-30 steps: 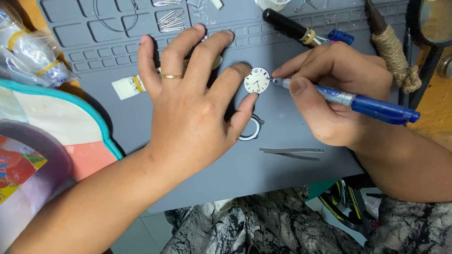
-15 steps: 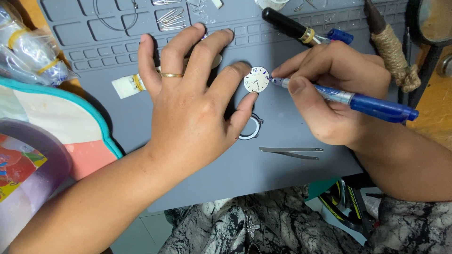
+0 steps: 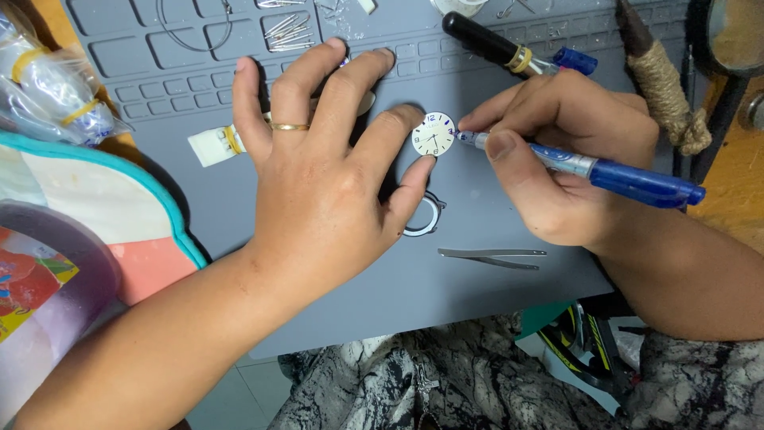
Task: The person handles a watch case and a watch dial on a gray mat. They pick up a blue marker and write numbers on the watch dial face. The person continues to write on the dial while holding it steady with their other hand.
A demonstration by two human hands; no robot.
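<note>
Right hand (image 3: 573,159) closed around a blue pen (image 3: 605,171), pinched between thumb and fingertips near the writing end. Long axis of the pen running almost level across the view, slightly tilted: tip pointing left and a little up, blue barrel trailing off right and a little down past the wrist. Tip touching the right edge of a small round white watch dial (image 3: 434,134), lying flat, face up, on a grey work mat (image 3: 334,318).

Left hand (image 3: 318,183) open, palm down, fingers spread over the mat, gripping nothing. Index fingertip resting at the left edge of the dial, thumb tip just below it, so that the dial sits between the two hands. Gold ring (image 3: 288,126) on one finger.

Just below the dial, beside the thumb, a metal watch ring (image 3: 422,216) flat on the mat. Lower still, slim tweezers (image 3: 493,256) lying nearly level. Above the right hand, a black-handled tool (image 3: 489,44) lying at a slant. At the far right, a twine-wrapped stick (image 3: 660,76). To the left, a small white tube (image 3: 211,146) partly hidden under the fingers, and a clear plastic bag (image 3: 48,87) near the corner.
</note>
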